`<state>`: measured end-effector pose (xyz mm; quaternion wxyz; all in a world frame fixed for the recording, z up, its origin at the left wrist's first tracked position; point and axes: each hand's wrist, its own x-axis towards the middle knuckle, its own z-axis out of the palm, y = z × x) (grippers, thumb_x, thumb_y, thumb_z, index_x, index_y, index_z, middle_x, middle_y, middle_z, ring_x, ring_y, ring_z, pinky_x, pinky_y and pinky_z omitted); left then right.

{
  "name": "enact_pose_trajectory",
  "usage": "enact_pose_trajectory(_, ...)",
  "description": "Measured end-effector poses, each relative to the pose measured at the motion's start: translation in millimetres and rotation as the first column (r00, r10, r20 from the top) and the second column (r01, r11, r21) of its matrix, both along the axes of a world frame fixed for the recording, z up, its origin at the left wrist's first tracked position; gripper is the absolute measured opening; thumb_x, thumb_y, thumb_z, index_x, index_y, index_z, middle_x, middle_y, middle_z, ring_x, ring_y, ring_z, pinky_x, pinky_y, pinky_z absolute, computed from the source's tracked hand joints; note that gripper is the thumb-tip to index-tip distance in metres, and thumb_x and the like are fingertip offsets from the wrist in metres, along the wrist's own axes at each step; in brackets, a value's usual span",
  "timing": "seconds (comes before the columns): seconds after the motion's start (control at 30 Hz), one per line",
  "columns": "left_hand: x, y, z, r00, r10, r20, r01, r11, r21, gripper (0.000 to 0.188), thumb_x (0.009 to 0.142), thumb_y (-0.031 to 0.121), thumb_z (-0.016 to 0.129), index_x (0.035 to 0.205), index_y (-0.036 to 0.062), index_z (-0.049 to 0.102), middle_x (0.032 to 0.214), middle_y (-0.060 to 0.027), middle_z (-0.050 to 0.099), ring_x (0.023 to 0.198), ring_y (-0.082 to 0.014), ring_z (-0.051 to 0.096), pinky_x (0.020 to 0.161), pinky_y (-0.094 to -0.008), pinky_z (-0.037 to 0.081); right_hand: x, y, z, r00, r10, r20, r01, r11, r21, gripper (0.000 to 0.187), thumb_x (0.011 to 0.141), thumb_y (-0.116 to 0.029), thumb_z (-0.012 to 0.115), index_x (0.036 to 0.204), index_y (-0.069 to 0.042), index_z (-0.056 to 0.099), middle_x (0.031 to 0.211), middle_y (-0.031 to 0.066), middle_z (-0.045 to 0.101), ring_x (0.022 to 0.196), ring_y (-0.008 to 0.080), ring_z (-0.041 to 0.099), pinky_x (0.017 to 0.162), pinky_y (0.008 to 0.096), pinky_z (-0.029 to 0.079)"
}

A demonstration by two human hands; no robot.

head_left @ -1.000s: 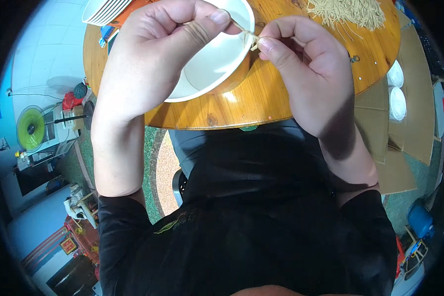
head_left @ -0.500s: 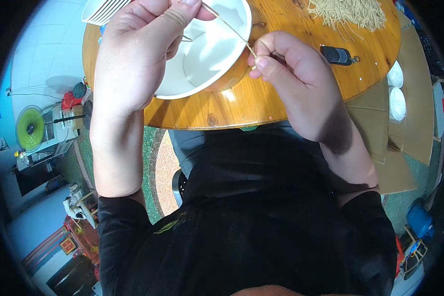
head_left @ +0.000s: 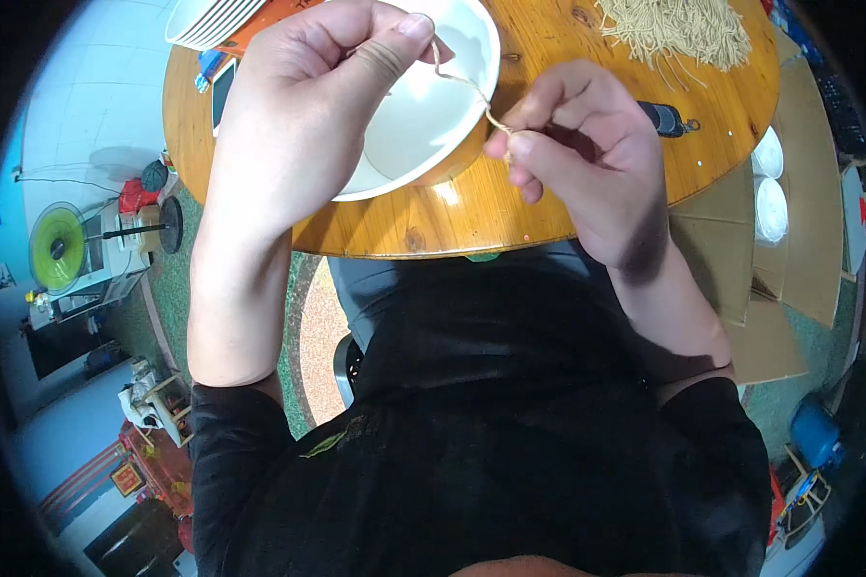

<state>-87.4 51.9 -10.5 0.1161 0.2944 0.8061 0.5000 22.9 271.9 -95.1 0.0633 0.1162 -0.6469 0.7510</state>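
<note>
Between my two hands hangs a slack, thin beige string [head_left: 464, 81]. My left hand [head_left: 318, 101] pinches one part of it between thumb and forefinger, above a white tub [head_left: 394, 144] at the table's near side. My right hand [head_left: 587, 144] pinches the other part near its end, to the right of the tub's rim and over the table. A short bit of string shows under my left palm. A heap of cut beige strings [head_left: 683, 31] lies at the far right of the table.
The round wooden table [head_left: 433, 229] carries stacked white tubs [head_left: 202, 21] at the far left, a phone [head_left: 223, 91] and a dark key fob [head_left: 666, 119] by my right hand. An open cardboard box [head_left: 806, 212] holding white round items stands right of the table.
The string was taut and straight; now it sags in a wavy line. My left hand has moved right. My right hand has shifted slightly, its fingers a little more spread.
</note>
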Motion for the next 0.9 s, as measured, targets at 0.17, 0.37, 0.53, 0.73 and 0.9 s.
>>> enact_pose_trajectory(0.17, 1.2, 3.3, 0.4, 0.999, 0.033, -0.044, -0.031, 0.999, 0.040, 0.026, 0.113, 0.026, 0.065, 0.109, 0.0056, 0.081, 0.070, 0.0121, 0.053, 0.062, 0.0017, 0.034, 0.058, -0.0212, 0.022, -6.1, 7.8, -12.3, 0.977, 0.214, -0.004, -0.193, 0.872, -0.450, 0.022, 0.105, 0.004, 0.058, 0.120, 0.003, 0.073, 0.117, 0.0136, 0.076, 0.092, 0.0151, 0.075, 0.077, 0.0259, 0.061)
enact_pose_trajectory(0.37, -0.7, 2.2, -2.0, 0.998, 0.020, -0.052, -0.018, 0.999, 0.045, 0.025, 0.112, 0.026, 0.067, 0.111, 0.0054, 0.081, 0.077, 0.0106, 0.061, 0.067, 0.0024, 0.039, 0.060, -0.0192, 0.025, -7.7, 8.2, -8.3, 0.962, -0.051, -0.267, 0.085, 0.989, 0.120, 0.016, 0.101, 0.005, 0.071, 0.115, 0.002, 0.078, 0.115, 0.0105, 0.079, 0.096, 0.0172, 0.076, 0.086, 0.0300, 0.063)
enact_pose_trajectory(0.53, 0.1, 6.5, -3.8, 0.999, 0.028, -0.046, -0.025, 0.998, 0.063, 0.025, 0.112, 0.024, 0.067, 0.111, 0.0033, 0.080, 0.090, 0.0049, 0.073, 0.081, -0.0007, 0.058, 0.070, -0.0186, 0.043, -13.9, 11.0, -7.7, 0.883, -0.146, -0.446, 0.261, 0.942, 0.210, 0.014, 0.098, 0.002, 0.077, 0.112, 0.001, 0.080, 0.111, 0.0089, 0.079, 0.095, 0.0154, 0.076, 0.083, 0.0284, 0.063)
enact_pose_trajectory(0.73, 2.3, 5.2, 0.4, 0.982, -0.004, -0.189, -0.008, 0.998, -0.060, 0.024, 0.112, 0.022, 0.067, 0.113, 0.0018, 0.079, 0.099, -0.0009, 0.078, 0.091, -0.0063, 0.070, 0.081, -0.0219, 0.054, -9.0, -5.7, -3.8, 0.934, -0.162, -0.319, 0.139, 0.986, -0.095, 0.013, 0.104, -0.002, 0.073, 0.115, 0.000, 0.079, 0.105, 0.0074, 0.080, 0.082, 0.0079, 0.070, 0.070, 0.0210, 0.057)
enact_pose_trajectory(0.9, 5.3, 6.9, -1.7, 0.976, 0.011, -0.219, -0.025, 0.998, -0.057, 0.023, 0.111, 0.022, 0.069, 0.116, 0.0023, 0.079, 0.099, -0.0011, 0.079, 0.090, -0.0057, 0.070, 0.080, -0.0218, 0.054, -9.1, -6.3, 2.0, 0.982, -0.100, -0.162, 0.060, 0.970, -0.236, 0.016, 0.107, -0.007, 0.070, 0.120, 0.000, 0.076, 0.106, 0.0069, 0.080, 0.078, 0.0057, 0.067, 0.066, 0.0185, 0.053)
